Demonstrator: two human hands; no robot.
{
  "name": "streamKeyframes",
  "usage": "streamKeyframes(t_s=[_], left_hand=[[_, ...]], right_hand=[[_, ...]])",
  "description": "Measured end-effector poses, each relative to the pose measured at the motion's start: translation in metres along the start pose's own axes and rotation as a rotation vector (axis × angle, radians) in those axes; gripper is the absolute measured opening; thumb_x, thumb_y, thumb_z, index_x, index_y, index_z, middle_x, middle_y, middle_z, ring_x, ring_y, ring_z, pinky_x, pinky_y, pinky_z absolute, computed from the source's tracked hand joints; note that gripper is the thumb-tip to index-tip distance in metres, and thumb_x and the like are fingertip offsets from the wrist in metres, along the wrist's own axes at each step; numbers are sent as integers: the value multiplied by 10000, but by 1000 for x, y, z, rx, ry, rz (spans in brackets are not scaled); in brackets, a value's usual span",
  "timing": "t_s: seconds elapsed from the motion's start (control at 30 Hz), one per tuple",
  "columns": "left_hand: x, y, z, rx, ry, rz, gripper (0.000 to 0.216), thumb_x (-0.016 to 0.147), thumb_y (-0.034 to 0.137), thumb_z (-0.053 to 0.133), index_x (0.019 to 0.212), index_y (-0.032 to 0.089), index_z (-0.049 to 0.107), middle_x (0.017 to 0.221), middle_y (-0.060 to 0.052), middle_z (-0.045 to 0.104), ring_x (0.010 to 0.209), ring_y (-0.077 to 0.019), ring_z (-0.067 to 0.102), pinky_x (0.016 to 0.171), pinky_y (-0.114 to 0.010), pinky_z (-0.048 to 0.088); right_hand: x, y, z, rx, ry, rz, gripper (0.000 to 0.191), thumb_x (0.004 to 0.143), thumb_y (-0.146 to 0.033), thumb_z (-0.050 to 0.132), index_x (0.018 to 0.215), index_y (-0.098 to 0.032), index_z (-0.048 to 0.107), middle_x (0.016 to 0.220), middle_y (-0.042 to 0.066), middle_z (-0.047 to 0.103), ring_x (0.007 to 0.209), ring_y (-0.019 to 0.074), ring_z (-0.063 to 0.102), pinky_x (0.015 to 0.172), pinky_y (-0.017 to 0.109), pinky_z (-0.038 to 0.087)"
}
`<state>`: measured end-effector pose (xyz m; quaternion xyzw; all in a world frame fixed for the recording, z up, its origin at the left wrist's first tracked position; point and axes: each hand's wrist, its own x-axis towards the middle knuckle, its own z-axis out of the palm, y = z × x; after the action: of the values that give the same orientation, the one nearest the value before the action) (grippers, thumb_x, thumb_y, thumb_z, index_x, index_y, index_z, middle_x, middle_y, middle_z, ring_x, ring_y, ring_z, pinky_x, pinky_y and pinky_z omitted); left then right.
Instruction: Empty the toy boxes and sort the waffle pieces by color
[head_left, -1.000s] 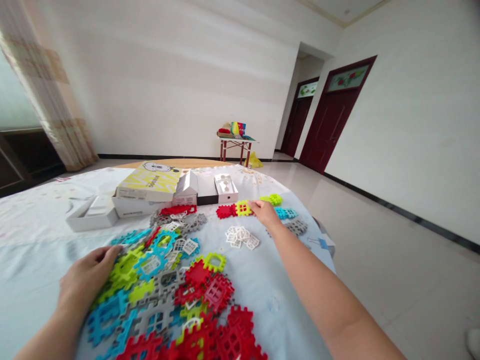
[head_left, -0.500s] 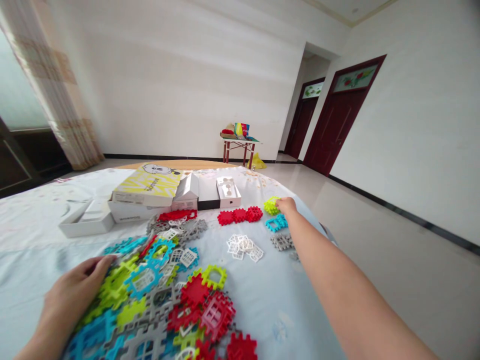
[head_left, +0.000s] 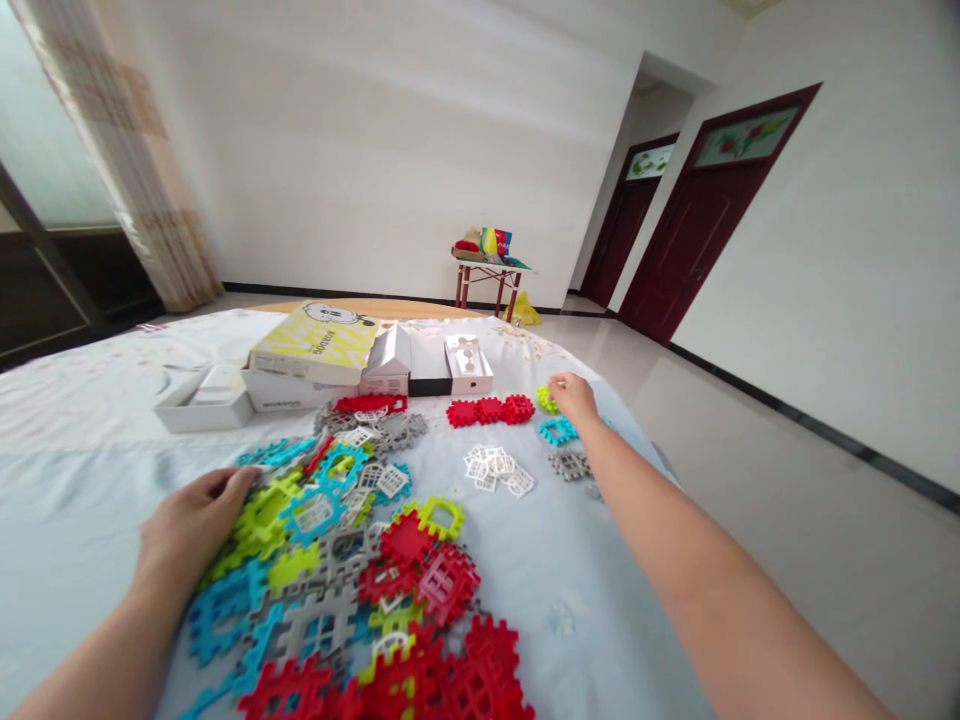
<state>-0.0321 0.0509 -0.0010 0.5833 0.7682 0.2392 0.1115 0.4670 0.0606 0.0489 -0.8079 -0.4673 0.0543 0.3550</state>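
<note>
My right hand (head_left: 575, 398) reaches out to the far right of the table, fingers pinched at a lime-green building piece (head_left: 547, 399) and covering part of it. Just below lie blue pieces (head_left: 558, 431) and grey pieces (head_left: 568, 464), partly behind my wrist. My left hand (head_left: 196, 522) rests at the left edge of a mixed pile of notched plastic pieces, fingers curled together against lime-green ones (head_left: 266, 512); what they hold, if anything, is hidden. The pile also has grey pieces (head_left: 322, 622), blue ones (head_left: 225, 608) and red ones (head_left: 448, 585).
Red pieces (head_left: 489, 411) lie in a row. White window-like inserts (head_left: 496, 468) form a small heap at the middle. Behind stand a yellow-and-white box lid (head_left: 313, 343), an open white box (head_left: 202, 400) and a small white box (head_left: 469, 362). Pale cloth (head_left: 600, 620) covers the table.
The view has tilted down and shifted, so more red pieces show at the bottom. My right hand covers more of the lime-green pieces. My left hand stays at the pile.
</note>
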Motion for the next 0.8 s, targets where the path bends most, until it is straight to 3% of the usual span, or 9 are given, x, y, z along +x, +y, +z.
streamKeyframes(t_s=[0.1, 0.17, 0.23, 0.33, 0.57, 0.8], left_hand=[[-3, 5, -2, -9, -45, -33, 514, 764, 583, 381, 1025, 234, 654, 885, -62, 675, 805, -225, 588, 640, -282, 405], [-5, 7, -3, -13, -59, -49, 518, 766, 583, 371, 1031, 236, 649, 896, -67, 669, 809, -227, 582, 640, -284, 396], [-6, 8, -3, -26, -63, -52, 519, 767, 583, 366, 1035, 236, 645, 908, -69, 665, 818, -226, 578, 643, -283, 389], [-7, 9, -4, -29, -66, -43, 529, 768, 589, 355, 1043, 238, 638, 919, -69, 659, 834, -230, 573, 651, -285, 384], [-5, 7, -5, 3, -91, -41, 556, 771, 609, 314, 1063, 249, 622, 952, -75, 655, 882, -253, 572, 669, -301, 386], [1, 2, -3, 24, -101, -18, 596, 773, 636, 276, 1081, 256, 617, 981, -82, 657, 908, -268, 582, 698, -321, 403]], right_hand=[[-38, -22, 15, 227, -183, -194, 277, 821, -268, 488, 1018, -125, 621, 699, 48, 675, 652, 131, 621, 605, 215, 446], [-71, -38, 23, 353, -406, -333, 271, 800, -291, 530, 997, -130, 625, 708, 40, 668, 650, 133, 614, 588, 221, 447], [-104, -51, 26, 352, -582, -461, 284, 749, -337, 611, 952, -143, 647, 714, 29, 662, 649, 132, 598, 584, 222, 441], [-139, -65, 23, 254, -740, -602, 360, 680, -433, 684, 917, -162, 670, 787, 28, 667, 680, 128, 577, 615, 227, 436], [-158, -67, 18, -25, -767, -713, 532, 603, -546, 705, 1000, -194, 660, 895, 34, 665, 713, 142, 566, 624, 235, 411], [-162, -61, 26, 31, -777, -646, 515, 594, -474, 733, 1022, -200, 652, 879, 25, 662, 670, 131, 570, 604, 228, 430]])
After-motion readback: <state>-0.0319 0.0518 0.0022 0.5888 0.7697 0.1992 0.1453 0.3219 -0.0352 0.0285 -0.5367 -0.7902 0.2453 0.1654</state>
